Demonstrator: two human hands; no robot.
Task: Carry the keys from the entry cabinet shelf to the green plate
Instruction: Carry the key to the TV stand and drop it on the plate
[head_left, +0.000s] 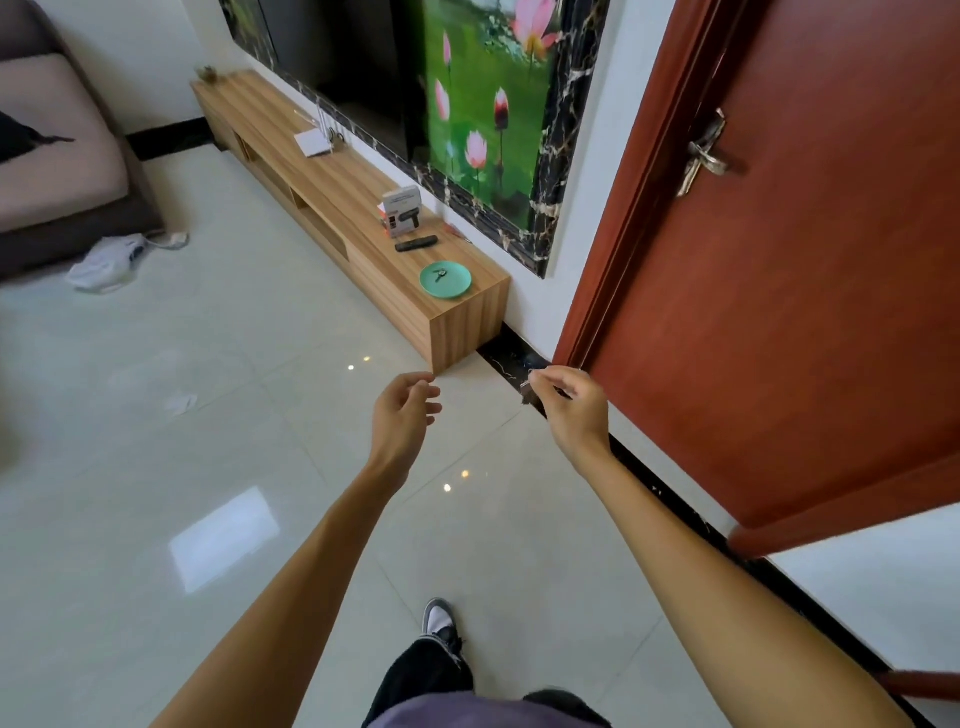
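Note:
A round green plate (452, 288) lies on the near end of a long, low wooden cabinet (322, 187). One dark key (439, 273) rests on the plate. My right hand (571, 408) is held out over the floor, short of the cabinet's corner, with its fingers pinched on a small set of keys (527, 387); a metal tip and a dark part stick out at the fingertips. Left of it, my left hand (402, 410) holds nothing, its fingers loosely curled and apart.
On the cabinet behind the plate lie a black remote (416, 243), a small box (401, 210) and a white router (312, 141). A red-brown door (810, 249) stands open on the right. A sofa (57, 156) and a white bag (111, 260) are at left. The tiled floor is glossy.

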